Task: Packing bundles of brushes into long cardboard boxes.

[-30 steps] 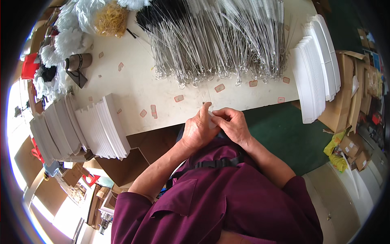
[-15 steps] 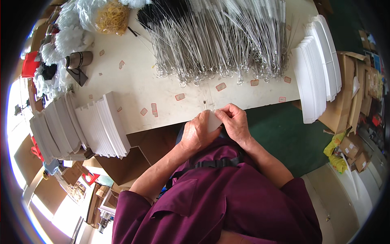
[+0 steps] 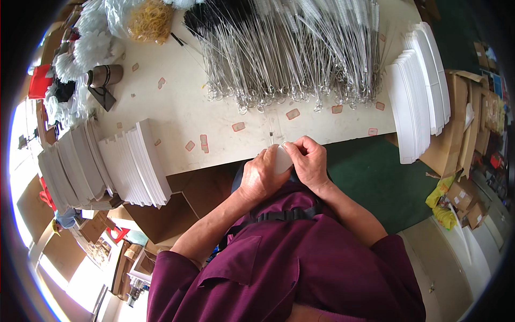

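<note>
At the near edge of the table, both of my hands are closed on a small white piece (image 3: 281,160) that looks like folded card. My left hand (image 3: 260,175) wraps its left side, while my right hand (image 3: 310,164) pinches its upper right corner between thumb and finger. My fingers hide much of the piece, so its full shape cannot be made out. Beyond my hands lies a wide pile of thin wire-handled brushes (image 3: 289,64). Their looped ends point toward me, and black and whitish bristles show at the far end.
White flat card pieces stand in stacks at the left (image 3: 134,163) and right (image 3: 410,107) table edges. Yellow rubber bands (image 3: 150,22) lie in a clear bag at the far left, near a metal cylinder (image 3: 104,77). Small red-edged labels stick to the tabletop (image 3: 177,118).
My right thumb and finger have shifted slightly left along the top edge of the white piece. My left hand keeps its hold almost unchanged.
</note>
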### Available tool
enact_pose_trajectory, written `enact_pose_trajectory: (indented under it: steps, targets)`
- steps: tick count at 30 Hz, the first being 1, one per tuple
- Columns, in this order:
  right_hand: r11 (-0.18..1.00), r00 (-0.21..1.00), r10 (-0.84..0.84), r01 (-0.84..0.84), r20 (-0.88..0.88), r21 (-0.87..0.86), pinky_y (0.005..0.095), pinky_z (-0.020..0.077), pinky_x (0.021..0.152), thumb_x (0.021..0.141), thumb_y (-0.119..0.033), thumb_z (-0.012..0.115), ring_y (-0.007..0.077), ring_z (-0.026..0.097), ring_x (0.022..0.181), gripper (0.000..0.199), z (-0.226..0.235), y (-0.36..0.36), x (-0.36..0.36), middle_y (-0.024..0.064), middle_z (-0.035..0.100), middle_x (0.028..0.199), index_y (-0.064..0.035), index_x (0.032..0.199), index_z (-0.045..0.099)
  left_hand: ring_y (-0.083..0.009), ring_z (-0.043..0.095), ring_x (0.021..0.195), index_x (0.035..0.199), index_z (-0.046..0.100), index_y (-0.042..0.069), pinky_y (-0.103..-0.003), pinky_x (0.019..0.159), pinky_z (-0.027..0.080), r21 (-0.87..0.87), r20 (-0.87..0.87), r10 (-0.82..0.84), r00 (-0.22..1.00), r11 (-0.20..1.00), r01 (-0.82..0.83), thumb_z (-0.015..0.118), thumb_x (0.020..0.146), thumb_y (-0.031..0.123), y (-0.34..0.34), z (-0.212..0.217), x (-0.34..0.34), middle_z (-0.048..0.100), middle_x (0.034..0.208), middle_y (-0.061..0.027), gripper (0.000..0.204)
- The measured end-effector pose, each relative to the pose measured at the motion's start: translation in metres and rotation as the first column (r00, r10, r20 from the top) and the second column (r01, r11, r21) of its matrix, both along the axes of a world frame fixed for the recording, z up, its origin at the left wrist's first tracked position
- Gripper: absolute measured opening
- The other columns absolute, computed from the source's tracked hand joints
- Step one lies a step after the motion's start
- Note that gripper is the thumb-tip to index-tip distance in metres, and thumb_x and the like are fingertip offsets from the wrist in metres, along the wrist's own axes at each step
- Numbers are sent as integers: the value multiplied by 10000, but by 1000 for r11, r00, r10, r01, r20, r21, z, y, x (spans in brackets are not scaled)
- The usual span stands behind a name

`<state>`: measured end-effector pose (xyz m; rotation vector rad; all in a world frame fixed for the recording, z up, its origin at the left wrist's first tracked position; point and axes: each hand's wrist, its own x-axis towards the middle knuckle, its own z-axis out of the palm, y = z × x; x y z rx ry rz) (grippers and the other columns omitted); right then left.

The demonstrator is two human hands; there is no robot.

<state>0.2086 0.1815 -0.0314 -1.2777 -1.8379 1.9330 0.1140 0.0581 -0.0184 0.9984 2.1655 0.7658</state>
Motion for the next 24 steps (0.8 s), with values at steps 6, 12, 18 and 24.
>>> enact_pose_trajectory:
  steps: [6, 12, 18, 24]
  targets:
    - [989, 997, 80, -78, -12, 123, 287, 499, 596, 946, -191, 731, 103, 600, 625, 203, 1, -6, 5, 103, 671, 702, 7, 920, 696, -398, 708, 827, 1157, 580, -20, -471, 687, 592, 62, -46, 30, 998, 998, -27, 818, 767, 233, -5, -6, 0, 693, 940, -220, 523]
    - [955, 967, 249, -238, -47, 175, 316, 527, 676, 948, -225, 731, 167, 658, 740, 363, 1, -10, 9, 150, 708, 881, -28, 1249, 682, -406, 707, 821, 1197, 571, -67, -481, 704, 591, 89, -20, 80, 997, 993, -78, 786, 760, 227, -6, -7, -7, 696, 951, -242, 569]
    - [902, 927, 373, -355, -32, 244, 364, 560, 733, 946, -198, 714, 307, 723, 832, 464, 4, -14, 9, 217, 715, 970, -20, 1362, 606, -415, 706, 839, 1194, 575, -65, -476, 710, 593, 90, -10, 78, 997, 993, -77, 770, 762, 198, -14, -12, -10, 693, 953, -251, 542]
    - [914, 929, 365, -344, -66, 215, 394, 576, 785, 954, -188, 697, 353, 735, 932, 467, -3, -20, 10, 259, 711, 1032, -34, 1382, 589, -415, 716, 878, 1218, 564, -50, -465, 723, 604, 57, -32, 59, 998, 997, -57, 753, 771, 171, -20, -15, -8, 697, 994, -261, 533]
